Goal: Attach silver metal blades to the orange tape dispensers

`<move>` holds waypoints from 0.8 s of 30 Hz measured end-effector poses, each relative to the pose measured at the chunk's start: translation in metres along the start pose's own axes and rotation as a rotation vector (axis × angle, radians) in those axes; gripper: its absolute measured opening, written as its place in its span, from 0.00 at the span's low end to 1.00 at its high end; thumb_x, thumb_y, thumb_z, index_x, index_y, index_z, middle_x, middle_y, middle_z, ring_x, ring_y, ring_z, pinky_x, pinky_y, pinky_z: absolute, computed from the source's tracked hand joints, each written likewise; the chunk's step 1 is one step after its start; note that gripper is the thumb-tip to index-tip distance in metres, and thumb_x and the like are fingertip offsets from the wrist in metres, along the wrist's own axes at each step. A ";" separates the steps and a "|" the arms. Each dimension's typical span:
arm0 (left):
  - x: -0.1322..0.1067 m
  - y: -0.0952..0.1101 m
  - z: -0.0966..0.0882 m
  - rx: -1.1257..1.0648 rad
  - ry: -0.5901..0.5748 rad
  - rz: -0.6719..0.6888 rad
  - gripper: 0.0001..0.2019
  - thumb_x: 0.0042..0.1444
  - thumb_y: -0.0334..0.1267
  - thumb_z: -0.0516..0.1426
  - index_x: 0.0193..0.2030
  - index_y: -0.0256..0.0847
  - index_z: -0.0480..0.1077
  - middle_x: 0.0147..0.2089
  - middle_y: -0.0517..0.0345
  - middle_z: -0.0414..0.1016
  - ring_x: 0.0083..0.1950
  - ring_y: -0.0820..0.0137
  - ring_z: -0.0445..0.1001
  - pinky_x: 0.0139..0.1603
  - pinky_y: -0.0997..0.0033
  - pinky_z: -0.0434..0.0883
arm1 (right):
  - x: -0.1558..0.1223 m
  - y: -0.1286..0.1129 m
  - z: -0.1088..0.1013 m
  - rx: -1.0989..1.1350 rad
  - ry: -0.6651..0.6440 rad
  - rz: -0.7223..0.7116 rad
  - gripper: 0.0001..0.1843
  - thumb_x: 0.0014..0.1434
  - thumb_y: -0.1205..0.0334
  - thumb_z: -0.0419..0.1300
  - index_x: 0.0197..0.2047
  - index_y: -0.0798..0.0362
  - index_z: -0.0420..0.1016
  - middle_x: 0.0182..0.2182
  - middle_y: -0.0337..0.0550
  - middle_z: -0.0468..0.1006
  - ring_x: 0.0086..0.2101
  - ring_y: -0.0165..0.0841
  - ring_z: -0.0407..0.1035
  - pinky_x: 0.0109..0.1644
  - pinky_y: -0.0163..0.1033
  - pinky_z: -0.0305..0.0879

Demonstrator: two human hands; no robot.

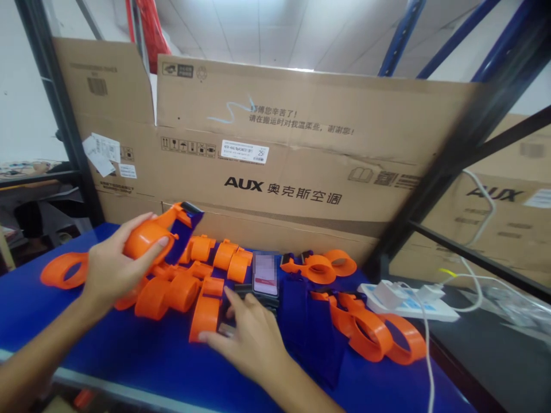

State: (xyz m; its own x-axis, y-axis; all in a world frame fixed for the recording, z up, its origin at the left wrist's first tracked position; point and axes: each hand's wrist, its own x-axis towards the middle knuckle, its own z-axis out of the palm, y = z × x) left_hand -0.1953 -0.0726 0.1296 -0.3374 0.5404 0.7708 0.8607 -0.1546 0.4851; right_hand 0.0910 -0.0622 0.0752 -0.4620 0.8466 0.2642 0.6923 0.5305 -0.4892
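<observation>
one orange ring is gripped at left of centre by the left hand, thumb and fingers closed around it, dark-tipped end pointed up-right. a second ring is seen at lower centre, just left of the right hand, the nearer one; its long axis runs roughly up the frame, top leaning right. right thumb and index are spread along it; whether gripped cannot be told.

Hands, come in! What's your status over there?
Left hand: gripping raised orange tape dispenser. Right hand: at lower dispenser on blue tabletop, grip unclear. Phone just beyond right hand; more dispensers crowd around.
</observation>
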 end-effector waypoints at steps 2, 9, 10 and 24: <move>-0.013 0.034 0.011 -0.188 -0.026 -0.005 0.30 0.57 0.53 0.65 0.66 0.51 0.70 0.62 0.59 0.78 0.61 0.55 0.77 0.65 0.57 0.69 | 0.002 0.009 -0.017 0.157 0.114 -0.007 0.34 0.59 0.42 0.66 0.65 0.47 0.70 0.43 0.48 0.81 0.43 0.44 0.76 0.50 0.48 0.71; -0.061 0.128 0.062 -0.594 -0.264 -0.044 0.31 0.52 0.47 0.70 0.64 0.53 0.73 0.62 0.52 0.78 0.62 0.50 0.75 0.69 0.49 0.66 | 0.028 0.045 -0.065 0.792 0.407 -0.080 0.31 0.69 0.47 0.58 0.70 0.46 0.58 0.60 0.49 0.75 0.56 0.40 0.72 0.60 0.48 0.70; -0.066 0.136 0.070 -0.663 -0.300 -0.044 0.32 0.51 0.47 0.71 0.64 0.54 0.74 0.63 0.52 0.77 0.63 0.49 0.74 0.70 0.49 0.64 | 0.032 0.051 -0.069 0.823 0.462 -0.068 0.29 0.68 0.47 0.60 0.67 0.46 0.62 0.59 0.49 0.75 0.57 0.41 0.71 0.62 0.49 0.69; -0.086 0.176 0.174 -1.590 -0.741 -0.940 0.25 0.52 0.53 0.69 0.53 0.42 0.79 0.48 0.50 0.84 0.49 0.56 0.81 0.50 0.62 0.75 | 0.028 0.096 -0.079 1.021 0.354 0.003 0.23 0.63 0.49 0.66 0.58 0.47 0.70 0.52 0.47 0.81 0.53 0.41 0.76 0.60 0.52 0.71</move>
State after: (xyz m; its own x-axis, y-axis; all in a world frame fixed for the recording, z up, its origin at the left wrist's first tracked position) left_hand 0.0517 -0.0019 0.0768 0.1553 0.9878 0.0122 -0.6530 0.0934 0.7516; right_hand 0.1883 0.0161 0.1011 -0.1612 0.8992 0.4067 -0.1716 0.3803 -0.9088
